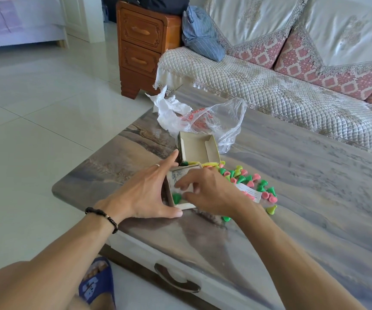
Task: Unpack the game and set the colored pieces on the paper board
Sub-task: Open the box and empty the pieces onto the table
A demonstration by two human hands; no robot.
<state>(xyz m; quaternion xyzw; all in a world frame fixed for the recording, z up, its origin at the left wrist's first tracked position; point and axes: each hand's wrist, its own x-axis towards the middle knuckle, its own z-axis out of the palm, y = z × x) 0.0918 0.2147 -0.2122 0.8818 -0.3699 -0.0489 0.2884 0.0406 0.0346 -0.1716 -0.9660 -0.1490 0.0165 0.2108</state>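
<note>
A small cardboard game box (172,191) stands tilted on the table. My left hand (145,193) holds it, thumb along the bottom edge and fingers spread up its left side. My right hand (205,189) reaches into the box with curled fingers, next to a green piece (177,198). Whether those fingers pinch anything is hidden. Behind the box sits the other box half (197,147), open and showing bare cardboard inside. Several green, pink and yellow cone pieces (245,177) lie scattered to the right, around a folded paper (248,191).
A clear plastic bag (223,117) and crumpled white plastic (169,106) lie behind the boxes. The marble-patterned table (314,198) has a drawer handle (176,279) on its front. A quilted sofa (270,86) runs along the far side, beside a wooden cabinet (140,48).
</note>
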